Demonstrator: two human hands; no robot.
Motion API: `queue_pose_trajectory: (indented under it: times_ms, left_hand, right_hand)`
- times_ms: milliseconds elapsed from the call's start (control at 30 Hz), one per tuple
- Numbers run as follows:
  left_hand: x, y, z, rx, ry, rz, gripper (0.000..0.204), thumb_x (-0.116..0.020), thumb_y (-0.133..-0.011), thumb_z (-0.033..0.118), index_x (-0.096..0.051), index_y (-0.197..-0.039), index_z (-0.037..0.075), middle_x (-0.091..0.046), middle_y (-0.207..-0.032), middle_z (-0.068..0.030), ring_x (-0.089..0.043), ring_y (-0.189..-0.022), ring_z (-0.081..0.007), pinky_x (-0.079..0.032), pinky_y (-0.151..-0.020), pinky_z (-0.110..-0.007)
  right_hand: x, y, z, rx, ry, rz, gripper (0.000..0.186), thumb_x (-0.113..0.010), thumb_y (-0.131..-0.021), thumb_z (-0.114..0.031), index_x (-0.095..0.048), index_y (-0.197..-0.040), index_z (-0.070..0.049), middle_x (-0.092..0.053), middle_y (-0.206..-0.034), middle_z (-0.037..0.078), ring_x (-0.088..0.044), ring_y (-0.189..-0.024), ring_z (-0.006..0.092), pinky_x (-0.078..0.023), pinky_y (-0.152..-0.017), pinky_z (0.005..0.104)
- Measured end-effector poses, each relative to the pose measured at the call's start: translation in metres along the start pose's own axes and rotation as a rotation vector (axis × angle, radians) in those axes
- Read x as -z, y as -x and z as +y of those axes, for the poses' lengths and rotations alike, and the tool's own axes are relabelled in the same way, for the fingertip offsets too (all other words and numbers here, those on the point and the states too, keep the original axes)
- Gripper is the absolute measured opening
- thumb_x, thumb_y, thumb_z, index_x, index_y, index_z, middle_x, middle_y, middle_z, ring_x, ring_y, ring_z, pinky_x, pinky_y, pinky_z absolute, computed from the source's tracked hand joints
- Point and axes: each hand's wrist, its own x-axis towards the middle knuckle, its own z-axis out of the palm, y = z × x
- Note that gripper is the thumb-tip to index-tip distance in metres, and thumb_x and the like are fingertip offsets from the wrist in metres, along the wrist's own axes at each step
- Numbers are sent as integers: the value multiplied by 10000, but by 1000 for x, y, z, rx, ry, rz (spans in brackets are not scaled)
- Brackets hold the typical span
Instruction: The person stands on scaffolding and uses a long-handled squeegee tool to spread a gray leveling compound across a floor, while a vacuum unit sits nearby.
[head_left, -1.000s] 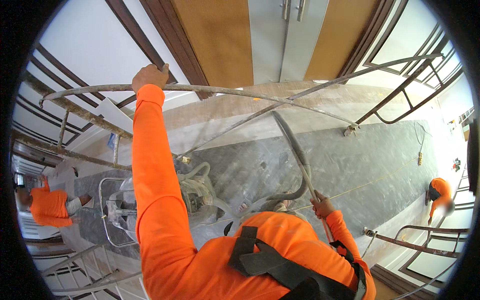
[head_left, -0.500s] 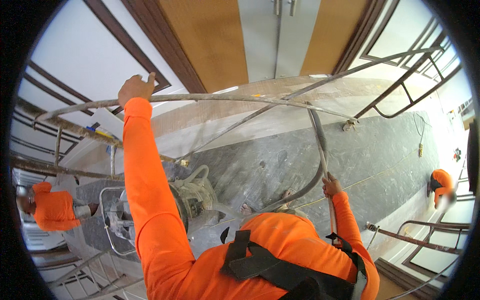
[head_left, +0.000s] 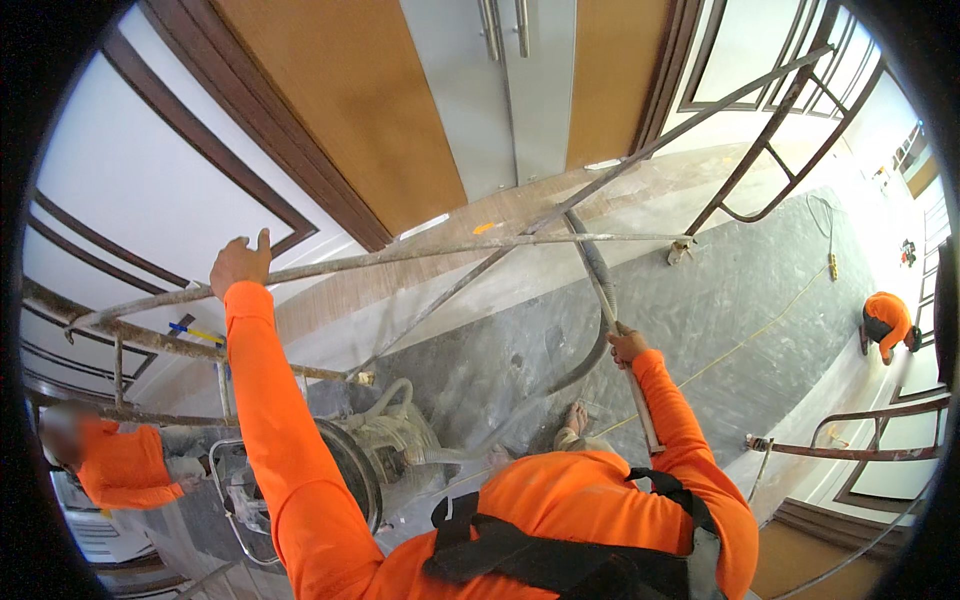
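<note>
My left hand (head_left: 241,266) is closed round a thin metal scaffold brace (head_left: 420,255) at its left end, with the arm stretched out. Lower and to the right, my right hand (head_left: 628,345) grips a pale, slim pole (head_left: 643,415). The pole slants away from my body, passing under the brace. Beside it runs a grey ribbed hose (head_left: 592,262), which curves back toward my feet. Left of my feet stands a dusty machine (head_left: 400,430) with a round drum and a pale hose. The pole's far end shows no clear tool.
A second brace (head_left: 450,300) crosses the first. Scaffold frames stand at left (head_left: 150,335), upper right (head_left: 765,150) and lower right (head_left: 850,453). A yellow cord (head_left: 745,335) lies on the grey floor sheet (head_left: 700,290). Two people in orange (head_left: 130,465) (head_left: 888,318) are at the sides.
The view has shifted, with the doors now larger. My right hand and pole sit further left and higher in view. The person at left has turned and reaches toward the machine.
</note>
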Motion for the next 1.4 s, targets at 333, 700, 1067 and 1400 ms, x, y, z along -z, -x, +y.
queue_pose_trajectory:
  times_ms: [333, 700, 1067, 1400]
  left_hand:
    - [4, -1, 10, 51, -37, 24, 651, -480, -886, 659, -706, -1185, 127, -691, -1164, -155, -655, -1092, -321, -509, -944, -436]
    - [5, -7, 14, 117, -93, -41, 688, -447, -896, 690, -684, -1223, 134, -653, -1243, -155, -613, -1160, -333, -480, -990, -453]
    - [-24, 6, -29, -325, 145, 388, 545, -591, -924, 489, -629, -1282, 79, -561, -1340, -224, -520, -1248, -390, -394, -1056, -480]
    - [-166, 289, -128, 342, -164, 117, 723, -510, -944, 576, -401, -1485, 108, -330, -1520, -273, -306, -1415, -424, -279, -1141, -510]
  right_hand:
    - [-24, -130, 13, 157, 73, 276, 530, -658, -940, -271, -457, -1427, -221, -479, -560, 19, -468, -412, 170, -395, -355, 370]
    - [-21, -21, 3, 115, 160, 57, 593, -622, -952, -252, -395, -1497, -187, -507, -586, 37, -457, -412, 175, -379, -377, 383]
    - [-17, -90, 32, 255, 297, 249, 674, -669, -890, -265, -403, -1481, -81, -659, -1067, 264, -663, -928, 368, -534, -793, 402]
    - [52, -114, 45, 191, 238, 361, 642, -643, -926, -284, -386, -1505, -180, -595, -706, 101, -539, -478, 211, -464, -421, 371]
